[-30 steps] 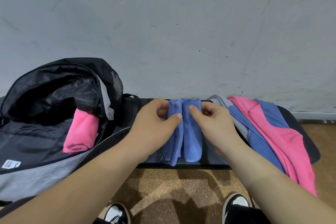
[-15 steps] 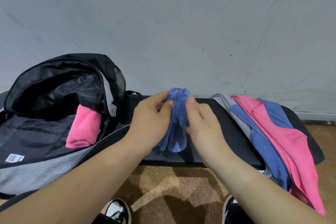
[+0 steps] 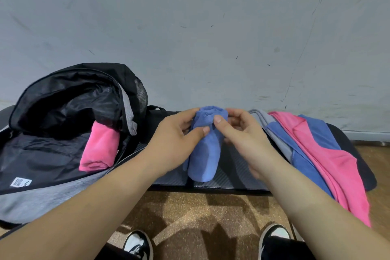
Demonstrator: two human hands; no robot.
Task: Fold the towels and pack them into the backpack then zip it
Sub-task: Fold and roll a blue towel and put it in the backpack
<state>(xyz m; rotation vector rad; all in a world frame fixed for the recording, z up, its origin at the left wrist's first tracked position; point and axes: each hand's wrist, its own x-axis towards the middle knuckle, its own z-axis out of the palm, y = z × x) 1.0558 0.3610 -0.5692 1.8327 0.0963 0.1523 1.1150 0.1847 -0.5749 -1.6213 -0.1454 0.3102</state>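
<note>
A folded blue towel (image 3: 203,154) hangs upright over the middle of the black bench, pinched at its top from both sides. My left hand (image 3: 175,141) grips its left edge and my right hand (image 3: 240,133) grips its right edge. The black and grey backpack (image 3: 52,116) lies on the left with its main compartment wide open. A rolled pink towel (image 3: 99,150) rests inside the backpack's mouth. Unfolded pink, blue and grey towels (image 3: 316,150) are heaped on the bench's right end.
The black bench (image 3: 232,177) stands against a scuffed grey wall (image 3: 211,38). Below it is a brown cork-like floor (image 3: 190,217), where my two black and white shoes (image 3: 137,245) show at the bottom edge.
The blue towel went from lying flat on the bench to being lifted and bunched narrower between both hands. The camera view shifted slightly.
</note>
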